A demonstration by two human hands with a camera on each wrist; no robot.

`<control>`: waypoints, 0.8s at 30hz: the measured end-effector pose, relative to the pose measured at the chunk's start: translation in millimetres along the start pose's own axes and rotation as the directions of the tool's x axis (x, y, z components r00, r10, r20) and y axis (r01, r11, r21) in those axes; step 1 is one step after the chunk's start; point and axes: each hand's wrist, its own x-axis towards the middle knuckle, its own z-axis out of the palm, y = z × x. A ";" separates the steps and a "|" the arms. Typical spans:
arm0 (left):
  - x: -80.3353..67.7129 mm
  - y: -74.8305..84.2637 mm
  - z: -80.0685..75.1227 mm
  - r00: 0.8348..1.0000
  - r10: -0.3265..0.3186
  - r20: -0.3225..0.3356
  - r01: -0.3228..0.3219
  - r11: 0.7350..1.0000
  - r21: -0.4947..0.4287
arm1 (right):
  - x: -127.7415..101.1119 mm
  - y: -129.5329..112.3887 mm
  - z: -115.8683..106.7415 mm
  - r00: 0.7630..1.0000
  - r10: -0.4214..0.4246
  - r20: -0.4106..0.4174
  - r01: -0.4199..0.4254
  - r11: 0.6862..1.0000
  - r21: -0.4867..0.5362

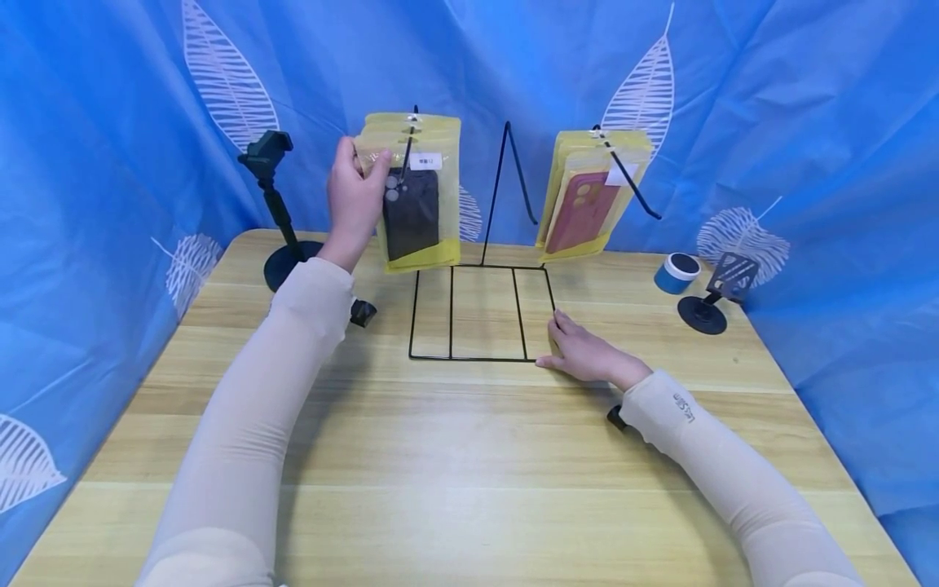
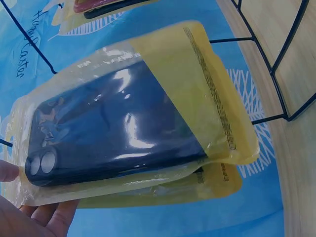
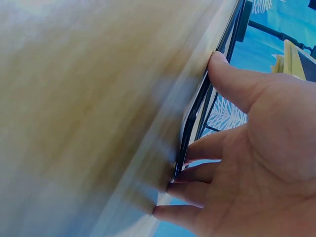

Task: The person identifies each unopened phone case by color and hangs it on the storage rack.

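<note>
My left hand [image 1: 355, 191] pinches the upper left edge of a yellow, clear-fronted pouch with a black phone case [image 1: 411, 216] in it. More pouches hang behind it on the left arm of a black wire display rack [image 1: 451, 314]. The left wrist view shows the thumb in front of this phone case pouch [image 2: 118, 128] and fingers behind. My right hand [image 1: 583, 350] rests at the front right corner of the rack's base, fingers extended. Seen from the right wrist, thumb and fingertips of the right hand [image 3: 247, 143] touch the black wire.
Pouches with a reddish-pink phone case [image 1: 584, 210] hang on the rack's right arm. A black phone stand [image 1: 279, 208] is at the back left. A blue round tub [image 1: 676, 274] and a small black stand [image 1: 703, 314] are at right. A blue curtain [image 1: 513, 49] backs the wooden table [image 1: 469, 465].
</note>
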 end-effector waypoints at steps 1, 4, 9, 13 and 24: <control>0.2 -0.5 -0.6 1.000 -0.008 0.001 0.008 1.000 -0.003 | -0.1 -0.2 -0.1 1.000 0.001 0.001 -0.001 1.000 0.001; -0.1 -3.8 -3.2 1.000 -0.017 -0.001 0.017 1.000 0.010 | -0.1 -0.3 0.4 1.000 0.002 0.005 -0.002 1.000 0.002; -4.3 -10.7 -10.7 0.999 -0.053 0.007 0.052 0.998 0.040 | -0.5 0.2 0.6 1.000 0.003 0.010 -0.003 1.000 0.005; -16.0 -17.3 -20.2 0.992 -0.114 0.059 0.105 0.984 0.144 | -0.2 2.2 0.7 1.000 0.010 0.006 -0.010 1.000 0.015; -72.3 -57.9 -25.3 0.833 -0.319 0.452 0.064 0.867 0.494 | 1.5 4.9 -3.2 0.999 0.033 0.021 -0.033 0.999 0.036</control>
